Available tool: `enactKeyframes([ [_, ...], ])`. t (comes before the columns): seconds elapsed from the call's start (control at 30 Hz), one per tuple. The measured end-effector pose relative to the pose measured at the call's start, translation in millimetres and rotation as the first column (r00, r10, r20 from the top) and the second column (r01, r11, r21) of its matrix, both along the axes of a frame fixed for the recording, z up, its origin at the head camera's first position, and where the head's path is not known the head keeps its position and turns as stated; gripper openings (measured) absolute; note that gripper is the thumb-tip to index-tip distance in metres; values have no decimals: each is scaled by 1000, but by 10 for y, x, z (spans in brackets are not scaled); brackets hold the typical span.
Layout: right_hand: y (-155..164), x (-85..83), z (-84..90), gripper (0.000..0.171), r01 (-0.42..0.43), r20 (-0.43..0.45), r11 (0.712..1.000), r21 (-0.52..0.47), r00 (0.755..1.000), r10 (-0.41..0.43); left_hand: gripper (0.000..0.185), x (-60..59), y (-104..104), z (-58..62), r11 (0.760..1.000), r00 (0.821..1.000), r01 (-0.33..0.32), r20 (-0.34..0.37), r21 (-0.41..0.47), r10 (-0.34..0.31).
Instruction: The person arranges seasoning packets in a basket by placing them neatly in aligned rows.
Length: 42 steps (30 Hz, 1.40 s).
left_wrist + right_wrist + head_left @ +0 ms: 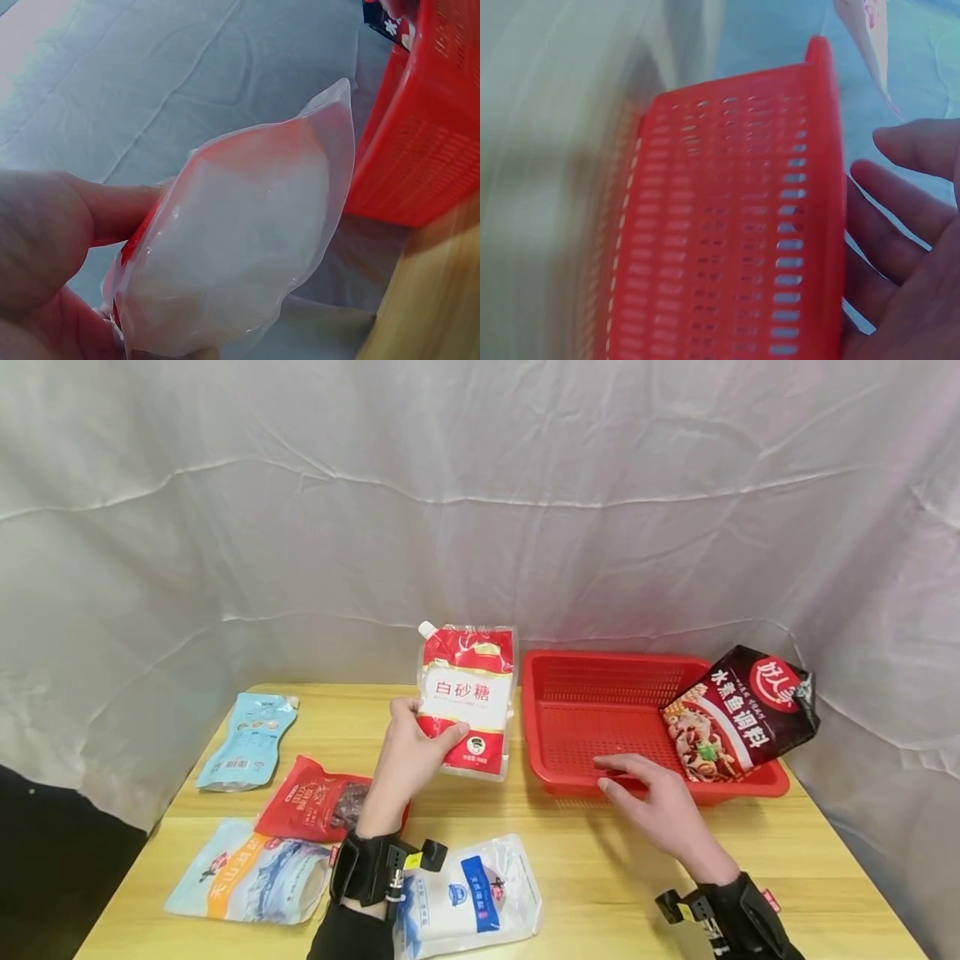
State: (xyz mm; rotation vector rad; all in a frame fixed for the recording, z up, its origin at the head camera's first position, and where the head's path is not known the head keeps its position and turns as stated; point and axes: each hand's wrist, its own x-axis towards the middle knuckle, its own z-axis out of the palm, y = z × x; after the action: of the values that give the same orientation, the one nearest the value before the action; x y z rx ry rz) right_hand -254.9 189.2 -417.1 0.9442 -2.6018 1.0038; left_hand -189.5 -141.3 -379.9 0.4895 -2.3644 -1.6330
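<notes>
My left hand (416, 747) pinches a red and white bag of white sugar (467, 693) by its lower left part. The bag is upright above the table, left of the red basket (531, 710), its white spout at the top left. Up close in the left wrist view, the bag's clear back (232, 232) shows white sugar inside. My right hand (656, 806) holds nothing, its fingers loosely extended over the basket's front rim. In the right wrist view, the fingers (900, 202) appear just beyond the slotted basket wall (727, 225).
A dark seasoning packet (738, 718) leans on the basket's right end. On the table's left lie a light blue pouch (247, 739), a red bag of dried food (311, 802) and a blue-orange salt bag (247, 872). A white-blue salt bag (476, 897) lies at front. Grey cloth (480, 527) hangs behind.
</notes>
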Motion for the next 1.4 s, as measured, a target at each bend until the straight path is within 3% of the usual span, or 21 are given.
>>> enactKeyframes([
  [0.3, -191, -9, 172, 34, -56, 64, 987, -147, 996, 66, 72, 74, 54, 3, 996, 999, 25, -49, 81, -21],
  [0.67, -417, -50, 666, 54, -62, 259, 947, -315, 954, 149, 69, 110, 164, 55, 983, 994, 101, -64, 150, -92],
  [0.87, -527, -182, 883, 60, -50, 350, 934, -353, 919, 182, 68, 105, 206, 53, 977, 987, 144, -95, 156, -130],
  [1.17, -712, -396, 947, 70, 5, 555, 935, -356, 806, 207, 67, 100, 231, 17, 968, 977, 196, -119, 157, -178],
  [1.4, -831, -437, 914, 66, -2, 592, 947, -320, 780, 202, 67, 83, 274, 32, 959, 969, 231, -125, 165, -212],
])
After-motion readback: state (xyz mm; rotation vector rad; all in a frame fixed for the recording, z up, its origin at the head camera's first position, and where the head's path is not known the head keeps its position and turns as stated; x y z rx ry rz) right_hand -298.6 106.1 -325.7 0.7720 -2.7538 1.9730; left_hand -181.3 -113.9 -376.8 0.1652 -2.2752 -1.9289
